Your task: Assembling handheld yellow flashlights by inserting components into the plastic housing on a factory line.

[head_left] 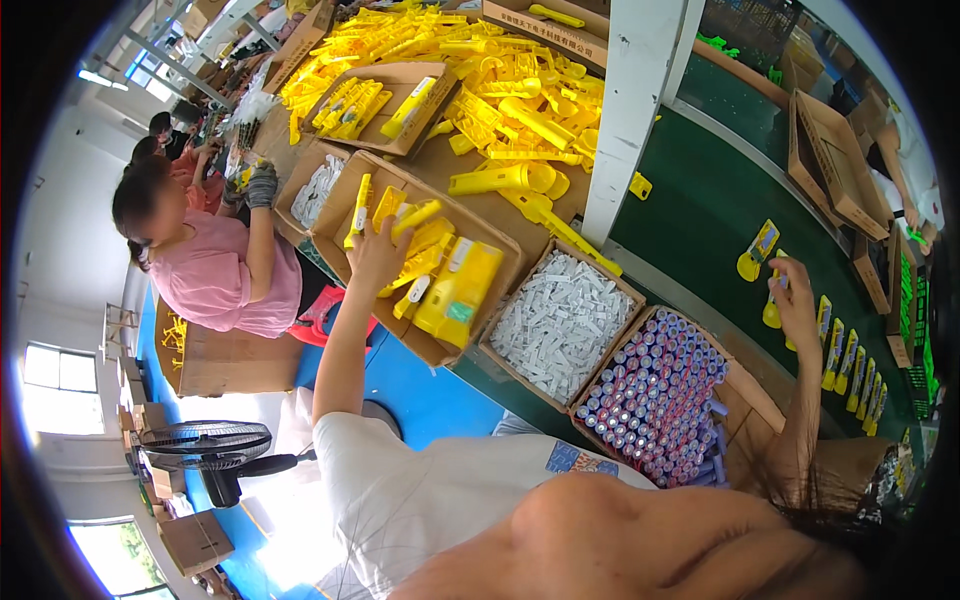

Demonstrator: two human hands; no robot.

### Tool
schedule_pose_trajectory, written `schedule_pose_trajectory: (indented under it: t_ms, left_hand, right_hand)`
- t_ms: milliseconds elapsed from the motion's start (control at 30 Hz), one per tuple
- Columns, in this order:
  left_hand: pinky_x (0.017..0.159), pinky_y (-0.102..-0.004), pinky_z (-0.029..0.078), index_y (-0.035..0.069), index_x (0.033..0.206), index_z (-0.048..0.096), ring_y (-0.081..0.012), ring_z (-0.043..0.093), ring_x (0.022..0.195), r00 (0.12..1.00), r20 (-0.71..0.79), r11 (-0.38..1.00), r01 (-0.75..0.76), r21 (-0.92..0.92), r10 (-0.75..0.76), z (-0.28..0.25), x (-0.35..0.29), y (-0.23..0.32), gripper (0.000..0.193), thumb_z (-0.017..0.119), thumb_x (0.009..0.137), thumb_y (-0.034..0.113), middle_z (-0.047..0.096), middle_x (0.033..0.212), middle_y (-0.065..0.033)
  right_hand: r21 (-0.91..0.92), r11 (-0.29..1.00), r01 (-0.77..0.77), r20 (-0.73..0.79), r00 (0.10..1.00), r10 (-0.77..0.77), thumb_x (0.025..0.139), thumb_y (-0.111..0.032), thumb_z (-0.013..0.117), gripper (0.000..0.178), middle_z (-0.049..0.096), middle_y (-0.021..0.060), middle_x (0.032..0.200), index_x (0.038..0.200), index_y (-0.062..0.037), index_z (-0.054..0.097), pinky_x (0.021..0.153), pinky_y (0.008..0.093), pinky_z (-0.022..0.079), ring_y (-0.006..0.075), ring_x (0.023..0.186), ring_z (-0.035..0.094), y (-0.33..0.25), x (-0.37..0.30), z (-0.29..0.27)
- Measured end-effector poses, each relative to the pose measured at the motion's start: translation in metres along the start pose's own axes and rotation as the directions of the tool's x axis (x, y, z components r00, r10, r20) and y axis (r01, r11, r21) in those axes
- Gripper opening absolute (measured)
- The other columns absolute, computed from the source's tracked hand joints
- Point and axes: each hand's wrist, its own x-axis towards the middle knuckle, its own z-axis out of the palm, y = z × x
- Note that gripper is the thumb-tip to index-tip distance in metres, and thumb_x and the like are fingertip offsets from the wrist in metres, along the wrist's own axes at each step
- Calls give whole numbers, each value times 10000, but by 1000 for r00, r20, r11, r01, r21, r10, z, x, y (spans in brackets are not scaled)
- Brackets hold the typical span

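My left hand (pixel 378 258) reaches into a cardboard box (pixel 505 262) of yellow plastic parts. Its fingers are apart, at the edge of a curved yellow part (pixel 417 216), and I see nothing gripped in them. On the right, over the green conveyor belt, my right hand (pixel 797 305) pinches a slim yellow plastic part (pixel 771 314) with a label on it. One more labelled yellow part (pixel 757 250) lies just beyond that hand. Several similar yellow parts (pixel 845 366) form a row along the belt nearer to me.
Open boxes hold small white pieces (pixel 560 322) and purple cylinders with red wires (pixel 655 395). A yellow heap (pixel 520 110) covers the far table. A white post (pixel 632 125) stands beside the belt (pixel 690 190). A gloved co-worker in pink (pixel 225 265) works at left, near a black fan (pixel 215 450).
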Motion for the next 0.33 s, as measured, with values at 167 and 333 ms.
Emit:
schedule_pose_trajectory:
  t_ms: [167,333]
  left_hand:
    - [928,-530,462,42,1355,427,-418,544,1175,955,-250,980,125,-157,-162,-19,46,-38,739,466,900,622,596,1215,-254]
    - [1081,-501,349,16,1404,328,-450,408,1309,974,126,970,207,-130,-191,63,82,-61,859,531,846,636,372,1433,-314]
  right_hand:
    - [-33,997,75,135,988,-70,880,-19,585,265,507,121,1237,1140,-53,545,892,344,458,285,1126,541,-98,-76,15]
    - [47,996,-73,224,973,61,855,-36,630,312,522,142,1257,1161,-49,568,997,399,423,342,1185,530,-117,-158,27]
